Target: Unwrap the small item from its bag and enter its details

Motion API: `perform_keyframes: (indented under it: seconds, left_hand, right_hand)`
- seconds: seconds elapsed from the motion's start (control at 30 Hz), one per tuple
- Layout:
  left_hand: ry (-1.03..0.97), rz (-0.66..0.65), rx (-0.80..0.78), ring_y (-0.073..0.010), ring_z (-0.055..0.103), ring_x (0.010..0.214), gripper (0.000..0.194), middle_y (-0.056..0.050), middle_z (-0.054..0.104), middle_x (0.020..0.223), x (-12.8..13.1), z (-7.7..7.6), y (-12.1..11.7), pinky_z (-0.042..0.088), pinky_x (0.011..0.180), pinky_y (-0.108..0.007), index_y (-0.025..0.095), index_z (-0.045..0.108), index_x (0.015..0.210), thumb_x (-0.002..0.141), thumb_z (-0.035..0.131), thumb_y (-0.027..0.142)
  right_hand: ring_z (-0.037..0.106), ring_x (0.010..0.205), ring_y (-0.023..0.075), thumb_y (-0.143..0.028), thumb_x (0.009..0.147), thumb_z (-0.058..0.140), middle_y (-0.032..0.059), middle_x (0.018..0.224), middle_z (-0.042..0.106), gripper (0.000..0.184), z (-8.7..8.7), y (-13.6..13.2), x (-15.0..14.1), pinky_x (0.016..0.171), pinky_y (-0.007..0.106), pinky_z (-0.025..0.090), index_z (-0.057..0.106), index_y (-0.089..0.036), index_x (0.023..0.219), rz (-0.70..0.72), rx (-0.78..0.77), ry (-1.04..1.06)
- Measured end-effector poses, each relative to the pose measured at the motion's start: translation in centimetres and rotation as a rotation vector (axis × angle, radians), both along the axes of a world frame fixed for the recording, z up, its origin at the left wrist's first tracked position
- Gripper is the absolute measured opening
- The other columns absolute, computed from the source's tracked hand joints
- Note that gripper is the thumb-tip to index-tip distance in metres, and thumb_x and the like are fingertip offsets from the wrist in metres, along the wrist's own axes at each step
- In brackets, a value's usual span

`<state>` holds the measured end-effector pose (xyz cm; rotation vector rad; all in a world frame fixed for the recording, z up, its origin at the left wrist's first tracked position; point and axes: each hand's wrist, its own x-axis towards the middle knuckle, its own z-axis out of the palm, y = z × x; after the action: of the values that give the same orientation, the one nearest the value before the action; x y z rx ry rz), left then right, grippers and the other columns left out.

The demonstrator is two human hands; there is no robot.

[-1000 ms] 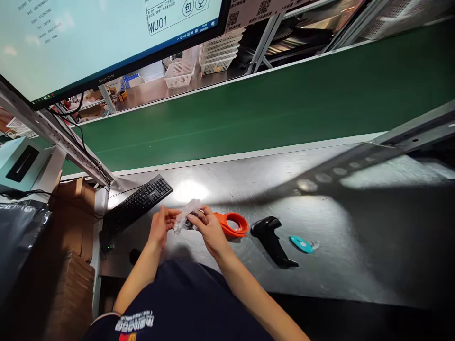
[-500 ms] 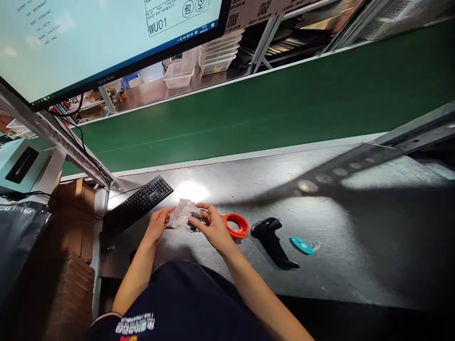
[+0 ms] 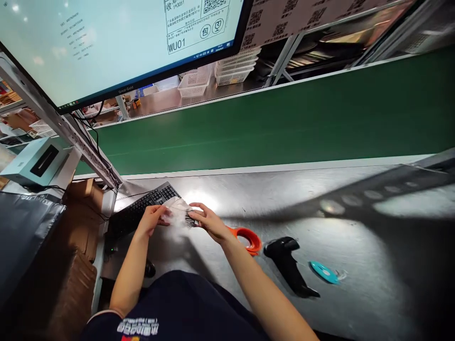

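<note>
Handling the crumpled plastic bag [image 3: 177, 204] well is probably calling for a light, even pull, with the small dark item [image 3: 190, 219] being steadied so that it isn't slipping or snagging the film. The left hand [image 3: 151, 219] is pinching the bag's left side; the right hand [image 3: 209, 222] is pinching the right end, where the dark item is resting against its fingers, whether inside the film isn't showing clearly. Both are hovering over the surface [image 3: 234, 284], near the keyboard's [image 3: 142, 208] right end.
</note>
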<state>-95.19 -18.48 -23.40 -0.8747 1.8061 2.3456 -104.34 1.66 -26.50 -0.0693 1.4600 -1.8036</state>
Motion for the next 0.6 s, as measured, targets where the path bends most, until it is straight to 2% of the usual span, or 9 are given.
perform_keyframes:
  seconds: [0.07,0.13,0.23,0.3,0.37,0.43,0.5,0.6]
  left_hand:
    - [-0.003,0.040,-0.039,-0.0142,0.061,0.065,0.065,-0.009,0.072,0.081,0.5,-0.4,-0.6,0.052,0.058,-0.027,0.011,0.075,0.078,0.051,0.087,0.068]
    - [0.025,0.114,-0.042,-0.0130,0.060,0.065,0.061,-0.008,0.071,0.077,1.0,-0.9,-1.0,0.050,0.058,-0.024,0.011,0.075,0.075,0.049,0.091,0.063]
    - [0.068,0.239,0.009,-0.0102,0.056,0.060,0.062,-0.005,0.068,0.071,1.4,-1.5,-1.2,0.046,0.054,-0.021,0.011,0.069,0.070,0.046,0.092,0.063]
    - [0.085,0.295,0.023,-0.0069,0.051,0.056,0.065,-0.001,0.063,0.066,1.3,-1.7,-1.3,0.041,0.051,-0.019,0.012,0.063,0.068,0.044,0.092,0.065]
    - [0.105,0.316,0.026,-0.0056,0.048,0.054,0.067,0.002,0.058,0.062,1.0,-1.9,-1.2,0.037,0.049,-0.018,0.014,0.056,0.066,0.042,0.093,0.063]
    - [0.115,0.300,0.019,-0.0059,0.048,0.053,0.069,0.004,0.054,0.060,0.5,-2.2,-0.7,0.038,0.050,-0.018,0.016,0.050,0.065,0.039,0.095,0.061]
    - [0.086,0.223,-0.004,-0.0069,0.050,0.052,0.072,0.005,0.053,0.058,0.0,-2.4,0.2,0.043,0.052,-0.021,0.017,0.048,0.065,0.040,0.093,0.067]
    - [0.029,0.128,-0.031,-0.0092,0.049,0.048,0.074,0.002,0.054,0.054,-0.6,-2.8,1.8,0.046,0.052,-0.025,0.016,0.053,0.063,0.045,0.082,0.082]
  right_hand:
    - [0.063,0.079,0.0142,-0.054,0.051,0.098,0.0024,0.093,0.071,0.081,-0.8,-0.7,-0.3,0.067,0.025,0.051,0.057,-0.021,0.112,0.008,0.001,-0.076]
    - [0.064,0.082,0.0139,-0.051,0.051,0.099,0.0020,0.095,0.072,0.078,-1.4,-1.2,-0.3,0.070,0.025,0.053,0.059,-0.022,0.112,0.034,-0.001,-0.114]
    - [0.068,0.094,0.0161,-0.059,0.065,0.090,0.0042,0.112,0.072,0.070,-2.2,-1.5,0.0,0.083,0.030,0.056,0.061,-0.026,0.119,0.063,-0.101,-0.168]
    - [0.068,0.106,0.0212,-0.071,0.070,0.080,0.0068,0.124,0.070,0.068,-2.5,-1.5,0.1,0.090,0.037,0.056,0.061,-0.029,0.121,0.007,-0.154,-0.171]
    - [0.066,0.111,0.0247,-0.077,0.068,0.076,0.0086,0.125,0.069,0.071,-2.5,-1.8,0.3,0.090,0.040,0.055,0.063,-0.028,0.118,-0.095,-0.086,-0.061]
    - [0.066,0.101,0.0247,-0.076,0.063,0.080,0.0090,0.111,0.071,0.070,-2.0,-2.4,0.6,0.086,0.039,0.054,0.066,-0.024,0.108,-0.110,0.057,0.131]
    - [0.064,0.088,0.0232,-0.075,0.061,0.080,0.0080,0.094,0.071,0.066,-1.2,-3.4,0.9,0.084,0.039,0.052,0.069,-0.020,0.096,-0.005,0.141,0.321]
    - [0.062,0.076,0.0246,-0.077,0.062,0.075,0.0075,0.079,0.068,0.060,-0.4,-4.6,1.3,0.078,0.043,0.052,0.069,-0.020,0.079,0.119,0.180,0.503]
